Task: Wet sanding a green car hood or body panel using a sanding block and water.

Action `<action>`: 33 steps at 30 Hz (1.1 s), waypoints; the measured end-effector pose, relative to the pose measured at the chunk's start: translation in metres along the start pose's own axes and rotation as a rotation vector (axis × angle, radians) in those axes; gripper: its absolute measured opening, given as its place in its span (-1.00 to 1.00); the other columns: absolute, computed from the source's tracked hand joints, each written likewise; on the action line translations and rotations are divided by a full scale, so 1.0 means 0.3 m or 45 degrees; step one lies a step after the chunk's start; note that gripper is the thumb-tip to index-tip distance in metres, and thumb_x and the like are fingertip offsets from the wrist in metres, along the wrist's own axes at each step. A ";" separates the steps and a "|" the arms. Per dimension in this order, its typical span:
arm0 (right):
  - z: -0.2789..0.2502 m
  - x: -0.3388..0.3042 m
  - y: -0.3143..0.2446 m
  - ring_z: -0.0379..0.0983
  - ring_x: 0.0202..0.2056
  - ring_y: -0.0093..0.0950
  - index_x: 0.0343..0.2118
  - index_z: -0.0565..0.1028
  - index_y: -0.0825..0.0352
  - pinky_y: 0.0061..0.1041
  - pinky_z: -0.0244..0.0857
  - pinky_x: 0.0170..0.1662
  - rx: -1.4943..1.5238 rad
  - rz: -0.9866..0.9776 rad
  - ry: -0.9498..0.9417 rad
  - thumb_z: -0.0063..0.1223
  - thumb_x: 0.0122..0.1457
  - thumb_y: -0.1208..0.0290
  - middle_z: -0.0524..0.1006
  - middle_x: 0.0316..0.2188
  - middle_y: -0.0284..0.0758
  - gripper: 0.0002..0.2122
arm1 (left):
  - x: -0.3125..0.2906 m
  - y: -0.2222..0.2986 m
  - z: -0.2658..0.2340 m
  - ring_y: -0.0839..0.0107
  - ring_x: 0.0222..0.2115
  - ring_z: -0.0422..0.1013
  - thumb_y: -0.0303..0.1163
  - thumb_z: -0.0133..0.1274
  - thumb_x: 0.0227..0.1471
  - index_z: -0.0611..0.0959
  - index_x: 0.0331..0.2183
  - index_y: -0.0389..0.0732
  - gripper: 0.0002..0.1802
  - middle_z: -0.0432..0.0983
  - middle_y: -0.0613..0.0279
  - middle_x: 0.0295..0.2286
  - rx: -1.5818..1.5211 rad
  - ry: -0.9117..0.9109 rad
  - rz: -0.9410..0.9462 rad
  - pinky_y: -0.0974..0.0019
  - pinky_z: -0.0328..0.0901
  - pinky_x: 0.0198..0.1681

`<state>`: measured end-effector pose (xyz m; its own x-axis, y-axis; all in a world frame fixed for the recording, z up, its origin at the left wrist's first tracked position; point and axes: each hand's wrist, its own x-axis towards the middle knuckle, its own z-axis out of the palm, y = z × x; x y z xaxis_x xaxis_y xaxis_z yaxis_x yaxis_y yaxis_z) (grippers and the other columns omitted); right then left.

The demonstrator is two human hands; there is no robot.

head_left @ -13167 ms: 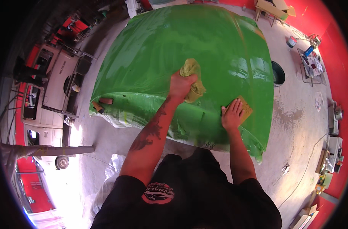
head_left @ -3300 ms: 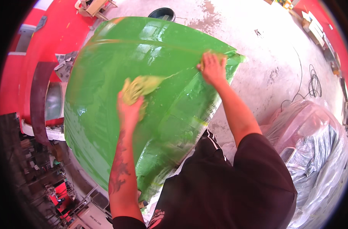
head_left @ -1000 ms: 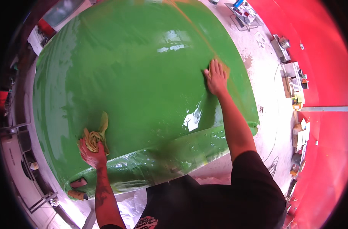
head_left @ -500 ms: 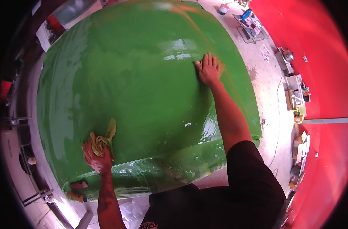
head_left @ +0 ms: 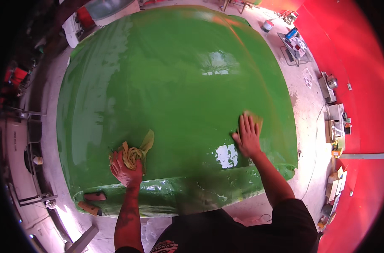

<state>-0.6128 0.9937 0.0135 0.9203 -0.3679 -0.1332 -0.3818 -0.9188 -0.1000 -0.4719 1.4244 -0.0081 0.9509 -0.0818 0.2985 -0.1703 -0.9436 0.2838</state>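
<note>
A large green car hood point(head_left: 179, 105) with a wet sheen fills the middle of the view. At its near left, my left hand point(head_left: 126, 172) is closed around a crumpled yellow cloth point(head_left: 134, 157) that rests on the green surface. My right hand point(head_left: 248, 137) lies flat near the right side, pressing a thin yellowish-brown sheet point(head_left: 257, 121) against the panel; most of the sheet is hidden under the fingers. Just left of that hand, a bright wet patch point(head_left: 227, 156) reflects light. Two small blocks lie at the near left corner: a reddish one point(head_left: 95, 196) and an orange-brown one point(head_left: 89, 208).
A paint can point(head_left: 267, 25) stands on the floor at the far right, by a small stand point(head_left: 296, 47) loaded with items. Boxes point(head_left: 336, 183) and tins line the red wall point(head_left: 369, 84). A cable point(head_left: 316, 156) runs along the floor there. Metal frames point(head_left: 36, 198) stand at left.
My right hand has slid toward me across the hood with the yellowish-brown sheet under it. My left hand keeps the cloth at the near left. The whole view has shifted somewhat.
</note>
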 end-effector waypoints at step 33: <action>0.013 -0.294 -0.337 -0.19 0.35 -0.12 0.30 -0.01 0.37 0.04 -0.32 0.31 -0.226 -0.630 -0.407 -0.12 0.14 -0.09 -0.04 0.33 -0.12 -0.21 | -0.023 0.000 -0.020 -0.13 0.20 0.03 -0.04 0.30 -0.31 0.36 0.07 0.00 -0.14 0.22 0.12 0.09 -0.199 -0.021 -0.154 -0.23 -0.08 0.23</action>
<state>-0.6558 1.1196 0.0316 0.9028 0.1442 -0.4051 0.1296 -0.9895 -0.0635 -0.4801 1.4269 -0.0049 0.9707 0.0230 0.2390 -0.0911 -0.8858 0.4551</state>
